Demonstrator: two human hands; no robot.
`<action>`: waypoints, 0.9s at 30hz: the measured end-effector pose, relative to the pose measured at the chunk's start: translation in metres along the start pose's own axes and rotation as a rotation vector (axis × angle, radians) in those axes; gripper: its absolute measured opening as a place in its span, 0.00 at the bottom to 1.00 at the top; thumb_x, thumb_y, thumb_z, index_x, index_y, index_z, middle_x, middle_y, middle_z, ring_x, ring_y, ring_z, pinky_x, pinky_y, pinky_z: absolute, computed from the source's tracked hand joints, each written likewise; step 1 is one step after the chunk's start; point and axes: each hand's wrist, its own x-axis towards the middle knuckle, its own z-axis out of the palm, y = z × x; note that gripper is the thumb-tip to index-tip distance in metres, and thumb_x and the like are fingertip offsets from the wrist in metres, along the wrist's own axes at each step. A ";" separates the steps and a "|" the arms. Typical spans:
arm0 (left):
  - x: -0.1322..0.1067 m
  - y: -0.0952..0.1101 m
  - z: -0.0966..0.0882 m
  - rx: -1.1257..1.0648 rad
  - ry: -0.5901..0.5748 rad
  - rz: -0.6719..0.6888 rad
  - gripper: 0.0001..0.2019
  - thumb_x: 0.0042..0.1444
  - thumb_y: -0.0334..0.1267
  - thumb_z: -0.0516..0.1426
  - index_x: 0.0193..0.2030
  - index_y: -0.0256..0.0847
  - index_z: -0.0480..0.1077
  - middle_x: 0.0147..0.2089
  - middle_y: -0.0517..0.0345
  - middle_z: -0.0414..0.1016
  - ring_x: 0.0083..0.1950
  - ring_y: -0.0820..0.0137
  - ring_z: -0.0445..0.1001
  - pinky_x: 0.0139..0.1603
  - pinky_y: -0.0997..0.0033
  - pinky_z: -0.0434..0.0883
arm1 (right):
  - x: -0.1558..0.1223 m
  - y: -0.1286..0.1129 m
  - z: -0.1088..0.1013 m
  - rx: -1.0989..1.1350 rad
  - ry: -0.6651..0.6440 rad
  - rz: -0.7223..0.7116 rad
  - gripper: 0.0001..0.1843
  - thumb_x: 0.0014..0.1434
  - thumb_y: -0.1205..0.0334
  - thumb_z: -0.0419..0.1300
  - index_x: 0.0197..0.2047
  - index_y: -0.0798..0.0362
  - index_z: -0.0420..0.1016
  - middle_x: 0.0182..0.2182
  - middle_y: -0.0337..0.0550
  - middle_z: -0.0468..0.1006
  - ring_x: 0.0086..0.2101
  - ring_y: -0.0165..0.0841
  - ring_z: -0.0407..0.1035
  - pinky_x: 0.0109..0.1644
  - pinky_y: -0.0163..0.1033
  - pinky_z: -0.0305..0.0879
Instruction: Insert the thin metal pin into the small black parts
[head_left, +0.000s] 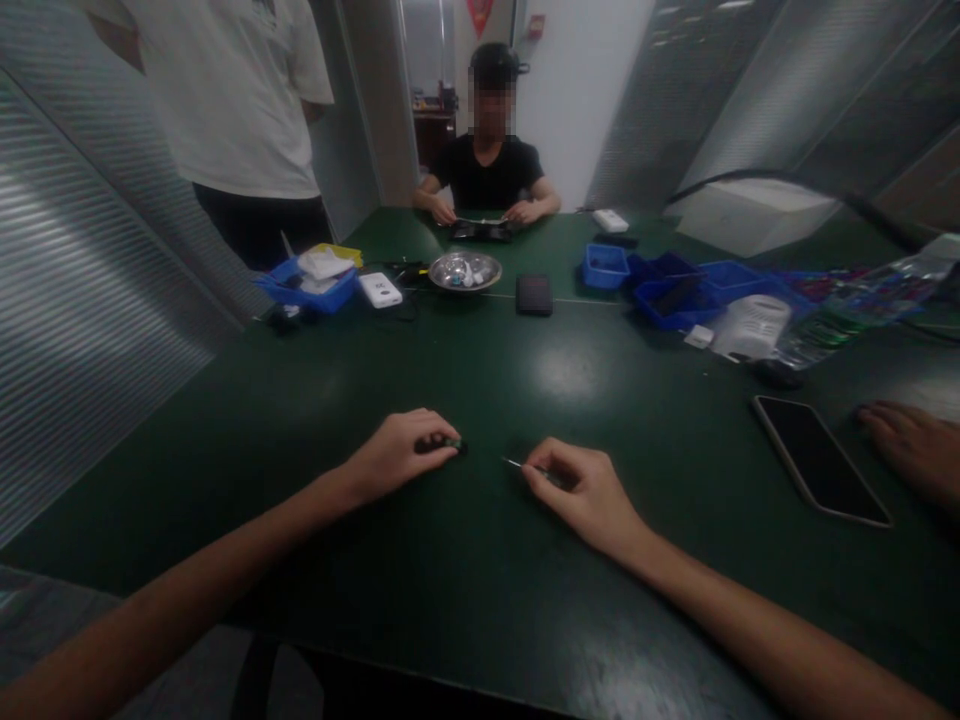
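Observation:
On the dark green table (465,560), my left hand (397,452) is closed, pinching a small dark piece (462,447) between thumb and fingers; a hint of green shows on it, and its kind is too small to make out. Across a short gap to the right, my right hand (589,492) is closed round a thin tool with a slim metal tip (512,462). The tip points left toward the dark piece without touching it. My fingers hide most of the tool's handle.
A smartphone (821,460) lies at right, beside another person's hand (911,445). Farther back are a metal bowl (465,288), a black square object (534,295), blue trays (606,266) and a plastic bottle (847,312). A person (491,165) sits opposite; another stands at left.

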 end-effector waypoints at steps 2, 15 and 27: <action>0.010 0.020 0.024 -0.089 -0.048 0.062 0.08 0.63 0.41 0.61 0.48 0.46 0.78 0.46 0.53 0.78 0.44 0.66 0.76 0.44 0.65 0.74 | 0.000 -0.001 -0.001 -0.017 -0.023 -0.017 0.08 0.66 0.59 0.61 0.35 0.51 0.78 0.27 0.38 0.77 0.27 0.32 0.70 0.31 0.36 0.62; 0.016 0.028 0.042 -0.115 -0.047 0.117 0.08 0.60 0.36 0.63 0.46 0.47 0.75 0.44 0.52 0.76 0.47 0.62 0.72 0.47 0.60 0.70 | 0.000 -0.001 -0.005 -0.056 -0.112 -0.081 0.06 0.63 0.67 0.61 0.34 0.52 0.79 0.28 0.37 0.77 0.29 0.31 0.71 0.33 0.36 0.61; 0.019 0.033 0.042 -0.065 -0.101 0.124 0.07 0.64 0.37 0.62 0.48 0.40 0.75 0.44 0.53 0.76 0.49 0.63 0.71 0.50 0.64 0.69 | 0.006 -0.005 0.010 -0.025 -0.098 -0.163 0.06 0.65 0.66 0.62 0.35 0.53 0.78 0.29 0.38 0.77 0.29 0.30 0.70 0.34 0.35 0.60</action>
